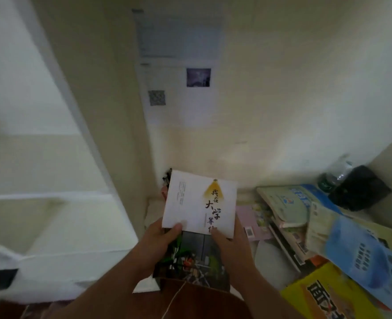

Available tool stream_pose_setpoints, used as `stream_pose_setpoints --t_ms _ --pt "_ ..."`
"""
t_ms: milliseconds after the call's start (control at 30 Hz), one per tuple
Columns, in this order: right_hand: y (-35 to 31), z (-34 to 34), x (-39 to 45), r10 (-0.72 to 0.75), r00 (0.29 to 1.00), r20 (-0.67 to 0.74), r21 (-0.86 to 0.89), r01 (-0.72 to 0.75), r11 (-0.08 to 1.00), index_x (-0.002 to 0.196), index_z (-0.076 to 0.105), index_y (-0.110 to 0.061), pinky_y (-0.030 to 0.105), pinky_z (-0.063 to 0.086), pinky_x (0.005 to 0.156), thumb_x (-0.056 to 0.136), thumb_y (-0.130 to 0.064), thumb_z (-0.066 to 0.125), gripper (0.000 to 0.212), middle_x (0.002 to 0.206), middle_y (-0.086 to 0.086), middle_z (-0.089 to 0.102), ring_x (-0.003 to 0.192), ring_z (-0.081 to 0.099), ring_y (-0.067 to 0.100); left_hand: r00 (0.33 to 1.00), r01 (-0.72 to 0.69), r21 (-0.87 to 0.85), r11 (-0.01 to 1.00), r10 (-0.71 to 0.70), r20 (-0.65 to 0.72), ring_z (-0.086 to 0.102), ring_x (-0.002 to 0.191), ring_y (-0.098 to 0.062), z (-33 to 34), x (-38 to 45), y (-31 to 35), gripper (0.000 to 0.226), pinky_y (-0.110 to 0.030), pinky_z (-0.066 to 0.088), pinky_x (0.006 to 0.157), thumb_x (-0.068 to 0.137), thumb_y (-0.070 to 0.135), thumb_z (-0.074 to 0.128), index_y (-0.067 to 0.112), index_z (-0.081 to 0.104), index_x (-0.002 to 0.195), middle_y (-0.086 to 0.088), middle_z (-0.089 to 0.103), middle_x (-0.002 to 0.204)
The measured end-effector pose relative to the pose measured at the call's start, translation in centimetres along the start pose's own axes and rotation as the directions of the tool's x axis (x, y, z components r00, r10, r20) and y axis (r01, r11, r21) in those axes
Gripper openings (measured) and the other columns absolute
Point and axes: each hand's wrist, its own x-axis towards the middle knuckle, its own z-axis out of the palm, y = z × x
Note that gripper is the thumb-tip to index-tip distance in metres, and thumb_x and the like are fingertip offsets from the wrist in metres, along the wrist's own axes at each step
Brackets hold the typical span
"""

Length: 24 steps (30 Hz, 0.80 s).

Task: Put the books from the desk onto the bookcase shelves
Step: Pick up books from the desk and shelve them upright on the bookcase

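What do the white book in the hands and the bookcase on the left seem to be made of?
White book: paper, with a smooth, probably coated cover, since it is thin, printed and flat. Bookcase: apparently white-painted or laminated board, with plain, even panels; blur hides any grain.

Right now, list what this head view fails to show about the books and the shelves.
- White book: its lower cover is hidden by the left hand and right hand, both gripping it.
- Yellow book: cut off by the bottom edge.
- Book pile: titles too blurred to read.
- Bookcase shelves: blurred and cut off at the left edge.
- Bottle: partly behind the black bag.
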Motion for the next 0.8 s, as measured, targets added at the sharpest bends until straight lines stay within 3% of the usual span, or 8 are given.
stream_pose_setpoints --t_ms 133,200,300,367,467,567,700,800 --pt "-5.0 1.2 -4.9 -0.218 0.971 0.1 0.021 0.217 0.976 0.117 0.055 -0.046 0.016 0.059 0.073 0.095 -0.015 0.075 0.044 0.109 -0.03 0.071 0.099 0.068 -0.007 0.998 -0.055 -0.095 0.994 0.055 -0.011 0.075 0.112 -0.021 -2.1 -8.3 4.3 0.031 -0.038 0.062 0.093 0.103 0.027 0.062 0.021 0.062 0.133 -0.002 0.078 0.121" --pt "-8.7 2.3 -7.4 -0.301 0.941 0.151 0.043 0.298 0.953 0.117 0.055 -0.04 0.009 0.056 0.072 0.094 -0.012 0.076 0.042 0.104 -0.03 0.071 0.097 0.066 -0.012 0.99 -0.135 -0.106 0.985 0.131 -0.041 0.075 0.109 -0.023 -3.9 -12.7 6.7 0.032 -0.034 0.062 0.086 0.102 0.024 0.061 0.018 0.062 0.134 -0.005 0.078 0.12" --pt "-14.4 4.9 -10.8 -0.413 0.882 0.226 0.097 0.402 0.911 0.113 0.056 -0.039 0.007 0.056 0.077 0.092 -0.011 0.077 0.041 0.101 -0.032 0.071 0.094 0.065 -0.016 0.959 -0.26 -0.115 0.959 0.242 -0.147 0.077 0.076 -0.015 -6.9 -19.1 10.9 0.031 -0.021 0.057 0.059 0.102 0.014 0.058 0.011 0.062 0.132 -0.006 0.081 0.098" --pt "-18.6 7.3 -12.6 -0.496 0.826 0.268 0.163 0.469 0.868 0.113 0.055 -0.041 0.008 0.056 0.072 0.091 -0.012 0.078 0.043 0.101 -0.037 0.069 0.093 0.067 -0.012 0.922 -0.337 -0.076 0.938 0.313 -0.228 0.071 0.061 -0.011 -9.0 -23.0 14.2 0.029 -0.017 0.051 0.049 0.101 0.008 0.059 0.01 0.064 0.129 -0.006 0.08 0.092" --pt "-25.9 11.5 -14.9 -0.618 0.725 0.304 0.238 0.57 0.786 0.115 0.056 -0.042 0.017 0.057 0.069 0.091 -0.013 0.078 0.044 0.102 -0.029 0.072 0.088 0.071 -0.003 0.832 -0.444 0.078 0.893 0.443 -0.334 0.077 0.095 -0.02 -13.2 -27.7 19.4 0.038 -0.028 0.06 0.076 0.092 0.006 0.073 0.016 0.068 0.128 -0.007 0.079 0.113" --pt "-33.5 16.1 -16.6 -0.72 0.587 0.37 0.305 0.656 0.691 0.117 0.055 -0.04 0.007 0.052 0.069 0.095 -0.016 0.075 0.038 0.101 -0.024 0.075 0.088 0.069 -0.008 0.703 -0.524 0.247 0.815 0.578 -0.415 0.074 0.112 -0.02 -17.6 -32.0 24.7 0.046 -0.044 0.056 0.102 0.087 0.003 0.081 0.022 0.069 0.127 0.0 0.079 0.116" --pt "-40.8 22.4 -18.3 -0.764 0.427 0.483 0.293 0.744 0.6 0.132 0.042 -0.052 0.012 0.054 0.083 0.098 -0.029 0.072 0.051 0.116 -0.03 0.07 0.102 0.066 -0.012 0.52 -0.562 0.399 0.725 0.684 -0.511 0.075 0.105 -0.01 -23.3 -36.0 28.5 0.043 -0.042 0.057 0.1 0.087 0.009 0.083 0.028 0.069 0.124 0.009 0.08 0.111" --pt "-44.3 27.1 -19.4 -0.737 0.377 0.561 0.219 0.791 0.571 0.125 0.049 -0.044 0.014 0.054 0.081 0.099 -0.036 0.071 0.035 0.117 -0.024 0.07 0.102 0.066 -0.01 0.429 -0.566 0.428 0.705 0.695 -0.577 0.076 0.101 -0.01 -27.9 -37.7 29.3 0.039 -0.042 0.058 0.098 0.087 0.01 0.082 0.029 0.07 0.119 0.009 0.08 0.108"
